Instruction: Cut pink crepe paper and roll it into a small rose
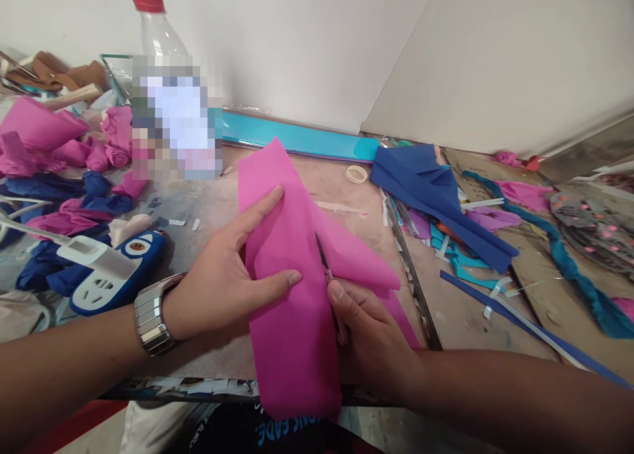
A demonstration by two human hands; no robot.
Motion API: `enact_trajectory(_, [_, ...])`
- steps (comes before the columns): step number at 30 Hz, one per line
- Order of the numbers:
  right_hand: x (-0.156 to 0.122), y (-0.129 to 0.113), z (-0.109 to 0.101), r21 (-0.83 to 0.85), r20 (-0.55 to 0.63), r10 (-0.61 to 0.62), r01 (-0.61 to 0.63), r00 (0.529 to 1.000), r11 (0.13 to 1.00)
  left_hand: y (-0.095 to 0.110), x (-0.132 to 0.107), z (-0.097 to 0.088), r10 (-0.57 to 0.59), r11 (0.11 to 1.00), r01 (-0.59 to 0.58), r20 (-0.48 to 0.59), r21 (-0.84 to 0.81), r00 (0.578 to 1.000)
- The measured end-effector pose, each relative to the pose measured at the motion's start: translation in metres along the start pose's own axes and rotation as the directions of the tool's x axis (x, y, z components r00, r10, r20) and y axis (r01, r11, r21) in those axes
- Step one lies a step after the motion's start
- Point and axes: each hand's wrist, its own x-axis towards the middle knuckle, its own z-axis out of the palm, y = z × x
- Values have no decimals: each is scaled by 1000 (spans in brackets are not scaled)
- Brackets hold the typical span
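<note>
A long pink sheet (292,335) lies on the worn table (356,196) and hangs over its near edge. My left hand (232,275), with a metal watch at the wrist, rests flat on the sheet's left side, fingers spread. My right hand (369,338) is closed round scissors (324,262) whose blades cut up the sheet's middle. A cut flap (356,252) of the pink sheet folds off to the right.
Pink and blue rolled pieces (74,156) pile at the left by a clear bottle (153,31) and a white-and-blue power strip (106,269). Folded blue sheets (436,189), teal strips, a tape ring (356,174) and scraps lie on the right. A metal ruler (411,275) lies beside the flap.
</note>
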Motion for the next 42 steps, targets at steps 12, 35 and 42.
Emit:
enact_trajectory(12, [1, 1, -1, -93, -57, -72, 66, 996, 994, 0, -4, 1, 13, 1000, -13, 35, -18, 999])
enact_trajectory(35, [-1, -1, 2, -125, -82, -33, 22, 996, 992, 0, 1, 1, -98, 908, 71, -43, -414, 994])
enact_trajectory(42, [-2, -10, 8, -165, -1, 0, 0, 1000, 986, 1, 9, -2, -286, 830, 279, 61, -483, 956])
